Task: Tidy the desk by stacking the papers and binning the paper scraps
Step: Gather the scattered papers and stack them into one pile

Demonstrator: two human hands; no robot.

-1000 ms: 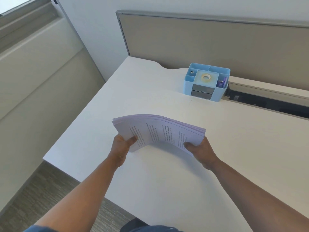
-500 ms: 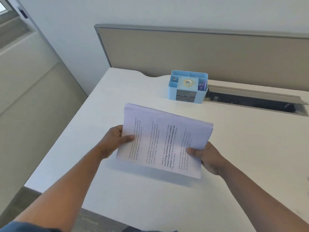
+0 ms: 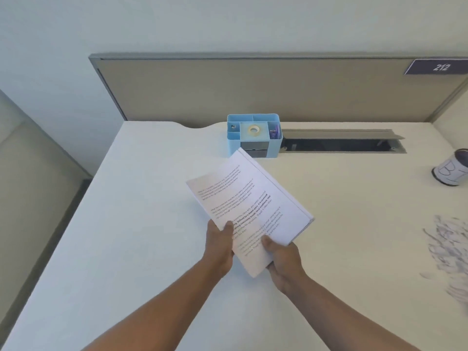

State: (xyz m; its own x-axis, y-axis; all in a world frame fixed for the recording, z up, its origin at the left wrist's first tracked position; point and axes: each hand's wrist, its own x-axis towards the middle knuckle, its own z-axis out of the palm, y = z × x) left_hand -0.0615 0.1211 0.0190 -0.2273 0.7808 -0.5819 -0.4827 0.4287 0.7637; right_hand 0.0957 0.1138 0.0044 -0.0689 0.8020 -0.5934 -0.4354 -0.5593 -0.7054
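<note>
- Holding the stack of papers above the desk, the left hand pinches its near-left edge with the thumb on top, and the right hand grips its near corner the same way.
- Judging from the head view, the stack sits skewed and tilted, its far corner in front of the blue organizer; it wants turning square and lowering flat, both hands keeping the edges flush so no sheet slides out.
- A spot on the bare desk, well apart from the paper scraps at the right, would keep scraps from being trapped underneath.
- The organizer holds a roll of tape in its middle compartment and something purple in the right one; the left compartment's small item is too small to name.
- A small bin stands at the far right; its contents are hidden.
</note>
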